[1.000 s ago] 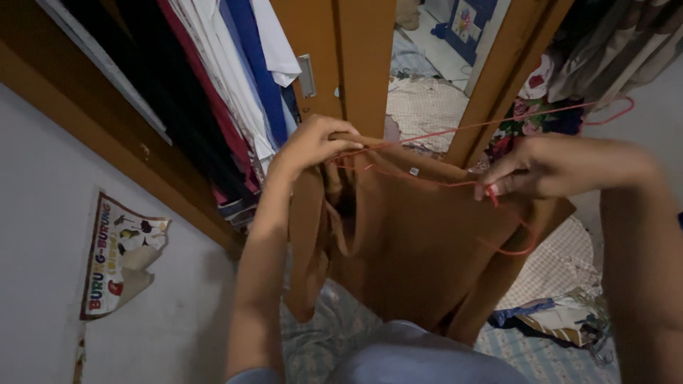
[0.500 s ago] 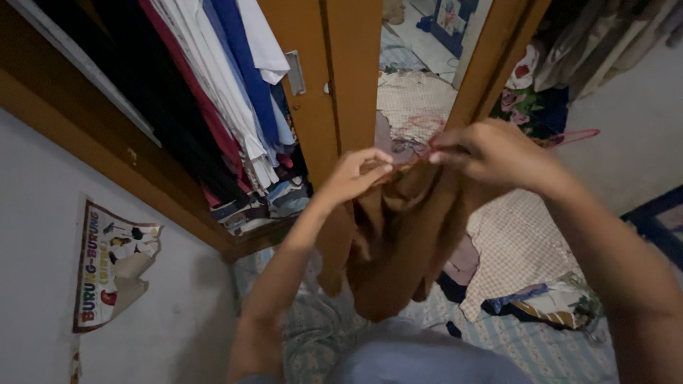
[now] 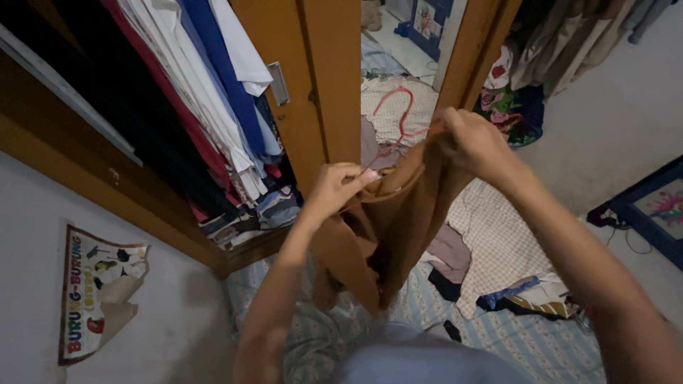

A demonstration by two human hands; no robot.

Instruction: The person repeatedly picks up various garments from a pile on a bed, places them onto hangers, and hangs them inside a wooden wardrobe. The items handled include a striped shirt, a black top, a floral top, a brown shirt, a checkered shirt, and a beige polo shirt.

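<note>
Dim bedroom, patterned bedsheet (image 3: 541, 348) at the bottom. Centre frame, left hand (image 3: 334, 188) and right hand (image 3: 473, 142) each pinch a brown garment (image 3: 388, 227) on a thin red wire hanger (image 3: 398, 117). Beyond, upper left, an open wardrobe (image 3: 213, 107). Bunched cloth could slide off the hanger.

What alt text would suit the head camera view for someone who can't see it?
Two hands, left hand and right hand, hold a brown garment on a red wire hanger before an open wooden wardrobe of hanging clothes.
</note>
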